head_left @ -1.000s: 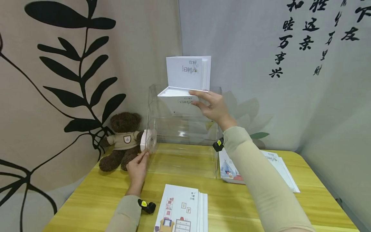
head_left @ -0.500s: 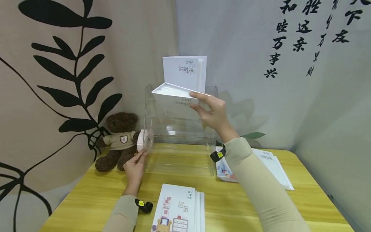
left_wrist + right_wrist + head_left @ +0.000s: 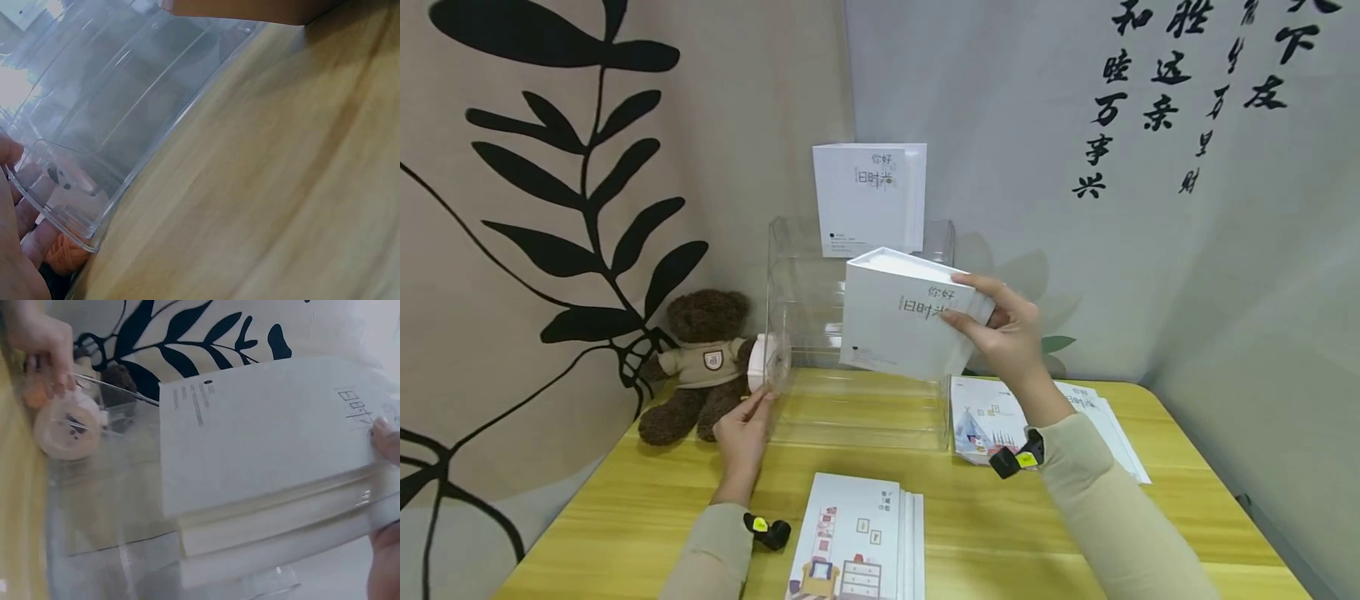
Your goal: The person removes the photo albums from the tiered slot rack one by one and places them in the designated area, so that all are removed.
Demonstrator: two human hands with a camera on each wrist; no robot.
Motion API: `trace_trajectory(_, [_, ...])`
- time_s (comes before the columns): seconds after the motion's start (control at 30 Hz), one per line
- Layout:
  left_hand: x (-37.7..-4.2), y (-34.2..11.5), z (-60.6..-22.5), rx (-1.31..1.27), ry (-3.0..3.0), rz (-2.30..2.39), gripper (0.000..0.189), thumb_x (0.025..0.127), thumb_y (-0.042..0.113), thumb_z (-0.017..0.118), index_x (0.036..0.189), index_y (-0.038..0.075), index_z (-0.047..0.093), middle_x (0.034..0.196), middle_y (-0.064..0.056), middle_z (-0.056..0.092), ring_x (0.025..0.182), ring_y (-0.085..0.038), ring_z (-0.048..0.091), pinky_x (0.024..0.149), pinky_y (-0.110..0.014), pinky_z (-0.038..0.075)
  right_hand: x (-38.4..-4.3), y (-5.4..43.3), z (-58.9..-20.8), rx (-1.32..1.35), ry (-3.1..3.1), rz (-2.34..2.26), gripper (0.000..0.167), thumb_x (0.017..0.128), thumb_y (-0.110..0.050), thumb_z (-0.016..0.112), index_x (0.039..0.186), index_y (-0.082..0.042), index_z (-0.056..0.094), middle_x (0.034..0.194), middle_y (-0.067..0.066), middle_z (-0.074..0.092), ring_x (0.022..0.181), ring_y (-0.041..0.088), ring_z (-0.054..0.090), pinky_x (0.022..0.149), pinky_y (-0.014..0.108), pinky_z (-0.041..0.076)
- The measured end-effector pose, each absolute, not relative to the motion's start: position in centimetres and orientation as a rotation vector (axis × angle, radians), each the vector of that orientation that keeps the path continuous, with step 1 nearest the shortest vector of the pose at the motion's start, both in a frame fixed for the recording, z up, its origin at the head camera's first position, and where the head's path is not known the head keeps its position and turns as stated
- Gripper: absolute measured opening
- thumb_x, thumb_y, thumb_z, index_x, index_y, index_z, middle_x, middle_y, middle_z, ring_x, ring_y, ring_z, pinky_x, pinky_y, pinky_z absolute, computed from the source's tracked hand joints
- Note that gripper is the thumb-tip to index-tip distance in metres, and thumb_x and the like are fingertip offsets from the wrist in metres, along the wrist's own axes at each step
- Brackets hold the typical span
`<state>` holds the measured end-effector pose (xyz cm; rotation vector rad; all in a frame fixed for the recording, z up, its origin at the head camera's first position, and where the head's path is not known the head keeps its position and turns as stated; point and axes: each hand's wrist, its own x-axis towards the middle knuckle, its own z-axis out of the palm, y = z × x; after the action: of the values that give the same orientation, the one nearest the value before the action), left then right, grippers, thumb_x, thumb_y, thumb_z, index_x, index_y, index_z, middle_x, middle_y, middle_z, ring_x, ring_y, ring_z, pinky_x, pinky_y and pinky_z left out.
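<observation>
My left hand (image 3: 743, 432) pinches the lower left side edge of a clear acrylic rack (image 3: 857, 408). In the left wrist view the fingers (image 3: 39, 240) lie behind the clear side panel, with the thumb in front. My right hand (image 3: 1011, 337) grips a few white books (image 3: 895, 321) by their right end, thumb on the front cover and fingers at the back. They are tilted in front of the rack, apart from its top tier. More white books (image 3: 861, 196) with the same lettering stand upright on that tier. In the right wrist view the held books (image 3: 262, 437) show stacked edges.
A stack of illustrated white books (image 3: 857, 537) lies at the table's front. Other books (image 3: 985, 412) lie right of the rack, partly behind my right arm. A brown teddy bear (image 3: 703, 367) sits to the left, beside a white round object (image 3: 760, 362). A wall stands behind.
My right hand has moved right and down with the books, away from the rack's top tier, and their front now faces me more. The left hand keeps its grip. The view shifts slightly.
</observation>
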<state>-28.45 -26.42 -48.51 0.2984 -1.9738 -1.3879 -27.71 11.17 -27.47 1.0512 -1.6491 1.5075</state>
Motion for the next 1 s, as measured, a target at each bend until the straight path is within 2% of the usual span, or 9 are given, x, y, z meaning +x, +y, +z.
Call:
trace_trajectory(0.23, [-28.4,-26.6,-48.4,0.283,-1.969,-1.389,0.024,0.092,0.040,0.075,0.113,0.030,0.079,0.108,0.006,0.075,0.095,-0.003,0.070,0.076,-0.009,0.049,-23.8,14.1,-31.0,0.796,-1.898,1.784,0.045,0.084,0.006,0.078,0.127,-0.003,0.067,0.107,0.003,0.075,0.090,0.021,0.075,0.065,0.034,0.061])
trace_trajectory(0.4, [-28.5,-26.8,-48.3,0.266,-1.961,-1.383,0.024,0.092,0.041,0.074,0.113,0.029,0.079,0.109,0.005,0.075,0.096,0.000,0.068,0.078,-0.009,0.048,-21.9,15.6,-33.5,0.663,-1.974,1.962,0.044,0.086,0.004,0.077,0.128,-0.001,0.064,0.110,0.003,0.075,0.094,0.022,0.074,0.067,0.036,0.061])
trace_trajectory(0.57, [-28.6,-26.7,-48.2,0.271,-1.971,-1.371,0.025,0.092,0.041,0.074,0.113,0.029,0.079,0.109,0.006,0.075,0.096,-0.002,0.069,0.078,-0.009,0.048,-20.5,17.1,-36.0,0.537,-2.055,2.062,0.047,0.088,0.000,0.076,0.132,-0.001,0.062,0.112,0.003,0.075,0.095,0.022,0.074,0.067,0.039,0.061])
trace_trajectory(0.83, [-28.6,-26.5,-48.3,0.302,-1.976,-1.408,0.026,0.092,0.043,0.074,0.114,0.030,0.078,0.110,0.006,0.075,0.095,-0.002,0.069,0.077,-0.010,0.048,-19.0,19.3,-39.3,0.358,-2.125,2.354,0.053,0.090,-0.003,0.074,0.139,-0.001,0.053,0.119,0.006,0.072,0.102,0.024,0.072,0.078,0.039,0.060])
trace_trajectory(1.0, [-28.4,-26.4,-48.3,0.299,-1.975,-1.398,0.025,0.092,0.038,0.075,0.114,0.026,0.079,0.109,0.004,0.075,0.096,-0.004,0.069,0.076,-0.009,0.048,-18.2,19.8,-41.2,0.193,-2.130,2.523,0.059,0.088,-0.002,0.075,0.142,0.000,0.050,0.119,0.009,0.071,0.103,0.028,0.071,0.081,0.043,0.059])
